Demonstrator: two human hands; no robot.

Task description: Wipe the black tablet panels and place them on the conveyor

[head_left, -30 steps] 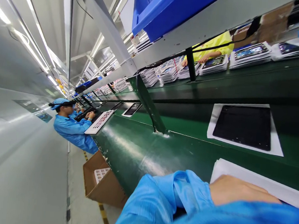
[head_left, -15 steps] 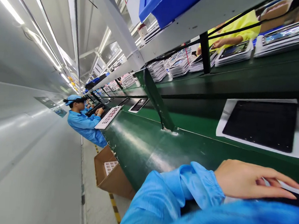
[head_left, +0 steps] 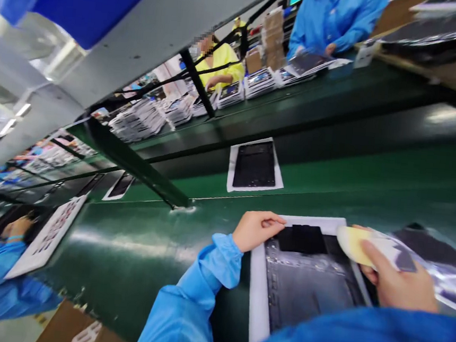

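In front of me lies a black tablet-like panel (head_left: 301,284) on a white sheet (head_left: 257,296), its lower part hidden by my blue sleeve. A matte black rectangle (head_left: 305,239) rests across the panel's far end. My left hand (head_left: 258,230) is closed in a pinch at the far left corner, beside that rectangle; whatever is between the fingertips is too small to make out. Over the far right edge, my right hand (head_left: 405,285) grips a rounded pale-yellow and white pad (head_left: 355,245), slightly blurred. Dark sheets in clear film (head_left: 437,248) lie to its right.
Another dark panel on white paper (head_left: 255,165) lies farther back on the green bench (head_left: 133,248). A slanted green post (head_left: 141,163) rises at left. A co-worker's hands (head_left: 19,227) are beside a white tray (head_left: 49,235). Stacked panels (head_left: 140,121) line the far shelf.
The view has swung right, bringing the panel before me and my right hand with the pad into sight. My left hand's fingers, stretched out earlier, are now pinched.
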